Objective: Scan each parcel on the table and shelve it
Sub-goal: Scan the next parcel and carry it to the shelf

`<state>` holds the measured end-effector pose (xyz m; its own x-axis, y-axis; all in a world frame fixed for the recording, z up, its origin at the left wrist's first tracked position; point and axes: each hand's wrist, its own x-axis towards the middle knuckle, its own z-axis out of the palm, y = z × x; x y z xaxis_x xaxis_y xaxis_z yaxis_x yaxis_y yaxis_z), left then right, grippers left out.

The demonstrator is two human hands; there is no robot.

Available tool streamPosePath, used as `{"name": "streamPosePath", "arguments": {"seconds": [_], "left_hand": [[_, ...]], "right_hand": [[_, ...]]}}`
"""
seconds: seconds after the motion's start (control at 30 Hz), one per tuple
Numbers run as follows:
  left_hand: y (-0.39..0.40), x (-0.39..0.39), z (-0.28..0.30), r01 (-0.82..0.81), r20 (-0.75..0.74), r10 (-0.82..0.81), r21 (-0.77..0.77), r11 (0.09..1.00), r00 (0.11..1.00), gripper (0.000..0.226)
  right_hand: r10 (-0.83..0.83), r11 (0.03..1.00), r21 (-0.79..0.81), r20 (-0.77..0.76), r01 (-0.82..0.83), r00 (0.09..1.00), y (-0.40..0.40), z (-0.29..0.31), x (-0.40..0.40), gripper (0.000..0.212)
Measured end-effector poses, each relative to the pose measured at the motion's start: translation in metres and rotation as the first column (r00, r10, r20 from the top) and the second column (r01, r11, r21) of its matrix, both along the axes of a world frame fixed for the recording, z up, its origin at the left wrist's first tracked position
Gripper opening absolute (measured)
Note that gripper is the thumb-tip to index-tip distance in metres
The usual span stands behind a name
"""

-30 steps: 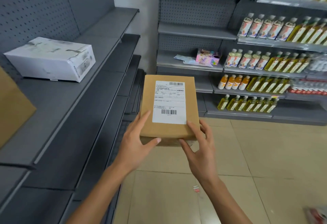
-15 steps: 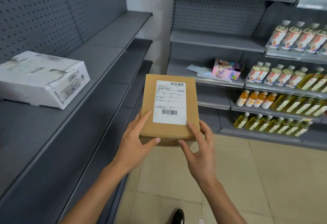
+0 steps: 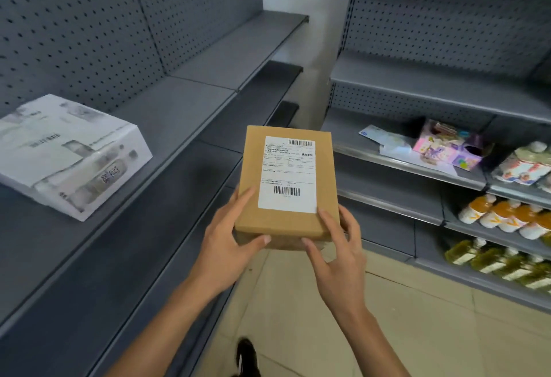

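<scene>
At centre frame, I see a brown parcel carried in both hands, above the floor between two shelving units.

My left hand grips its near-left corner, thumb on the front edge; my right hand grips the near-right corner, thumb on that same edge. The shipping label faces up. At nine o'clock, a white box lies on the grey shelf; at three o'clock, bottles line another shelf.

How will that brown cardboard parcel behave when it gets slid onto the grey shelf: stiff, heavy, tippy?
Probably stiff: the brown parcel keeps crisp, straight edges while the left hand and right hand hold only its near end. Likely light for its size, since fingertip holds suffice. Flat and low, it should sit on the grey shelf without tipping or rolling.
</scene>
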<state>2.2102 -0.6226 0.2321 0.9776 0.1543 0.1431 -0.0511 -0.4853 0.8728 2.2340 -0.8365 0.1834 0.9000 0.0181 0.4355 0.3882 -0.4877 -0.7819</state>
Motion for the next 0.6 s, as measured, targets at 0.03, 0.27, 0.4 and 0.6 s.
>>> {"name": "streamPosePath", "arguments": {"seconds": [0.03,0.27,0.4,0.6], "left_hand": [[0.004,0.011,-0.001,-0.014,0.003,0.014,-0.005,1.0,1.0,0.097],[0.038,0.11,-0.008,-0.074,0.013,0.076,-0.088,0.993,0.997,0.097],[0.057,0.167,-0.001,-0.116,0.038,0.123,-0.148,0.982,0.992,0.097],[0.087,0.226,0.022,-0.175,0.131,0.185,-0.086,0.981,0.974,0.096]], "right_hand": [[0.014,1.0,-0.002,-0.007,-0.014,1.0,0.004,0.0,0.014,0.059],[0.078,0.997,-0.016,-0.023,-0.078,0.997,0.039,0.008,0.123,0.059],[0.112,0.993,-0.048,0.032,-0.111,0.993,0.06,0.024,0.187,0.062],[0.157,0.988,-0.024,0.119,-0.156,0.98,0.096,0.047,0.261,0.06]]}}
